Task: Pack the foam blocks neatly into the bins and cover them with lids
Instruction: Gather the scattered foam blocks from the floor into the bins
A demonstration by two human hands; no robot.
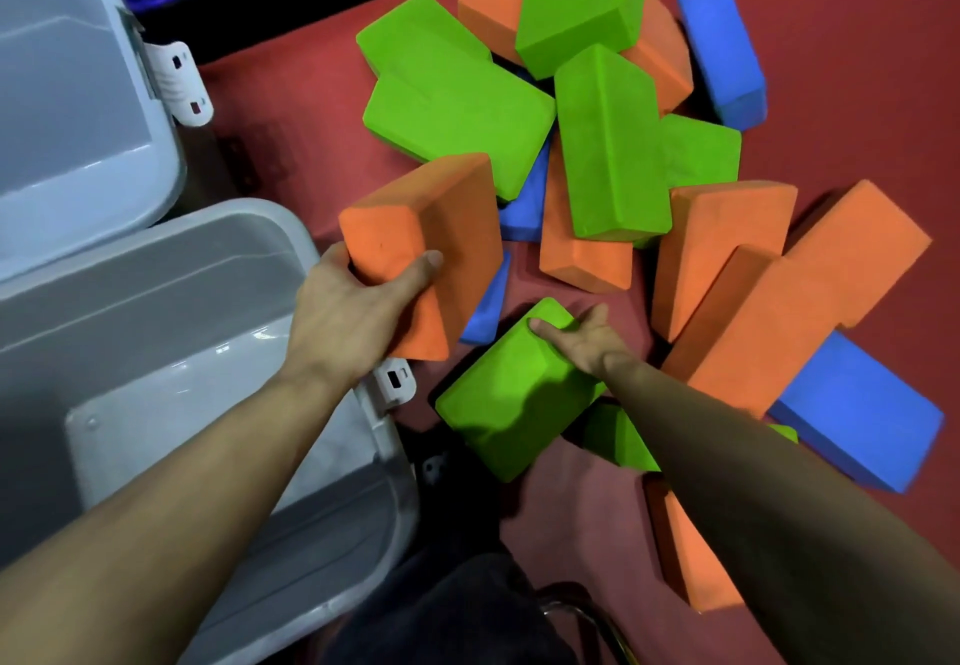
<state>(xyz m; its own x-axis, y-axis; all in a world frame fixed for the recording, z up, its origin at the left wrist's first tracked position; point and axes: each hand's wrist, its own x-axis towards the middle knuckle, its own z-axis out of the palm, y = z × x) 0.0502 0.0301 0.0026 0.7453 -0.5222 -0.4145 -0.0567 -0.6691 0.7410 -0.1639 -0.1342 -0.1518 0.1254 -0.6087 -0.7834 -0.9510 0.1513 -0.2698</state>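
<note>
Two blocks are in hand at once: the left hand wraps the near end of an orange block, thumb on top and fingers tucked under, with the block lifted and tilted just beside the rim of the near bin. The right hand has its grip curled over the far end of a green block, which sits low by the pile on the red floor. Both bins, the near one and the far bin, look empty, and no lids are in view, so by my reckoning the packing has barely begun. These blocks look like light, stiff foam with a matte, grippy skin, so a one-handed hold across the short end should serve well enough; squeezing hard would likely dent a corner rather than break anything. Flat faces should stack snugly if laid square against the bin wall. Plenty more orange, green and blue blocks wait in the heap beyond, leaning on one another and likely to tumble if one is pulled from below.
</note>
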